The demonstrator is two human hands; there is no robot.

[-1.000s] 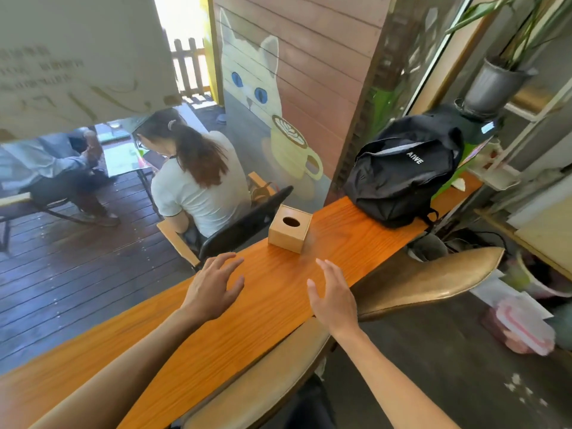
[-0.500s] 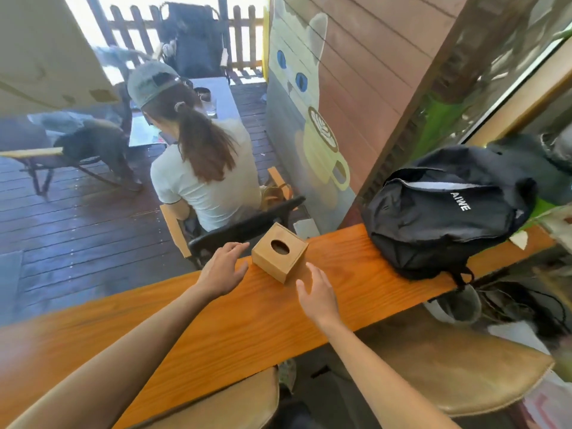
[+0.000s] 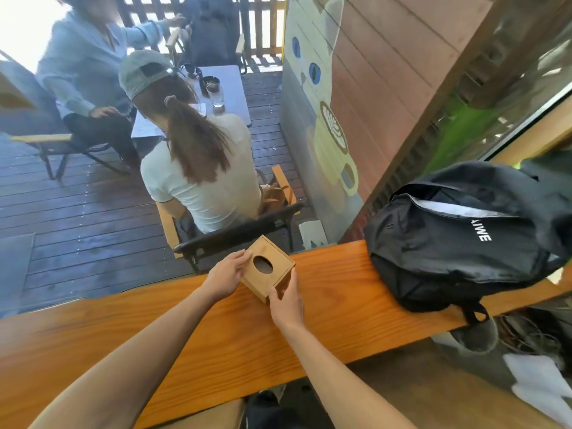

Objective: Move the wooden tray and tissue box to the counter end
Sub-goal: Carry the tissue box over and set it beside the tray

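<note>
Two hands are closing on the wooden tissue box [image 3: 267, 269] at centre frame: left hand [image 3: 225, 276] cupping its far side, right hand [image 3: 286, 300] gripping the near corner. Squeezing evenly should be keeping it level on the counter [image 3: 334, 292].

White letters reading "AIWE" run down the side of the black backpack [image 3: 458, 239]. The backpack lies to the right of the right hand [image 3: 286, 300].
</note>
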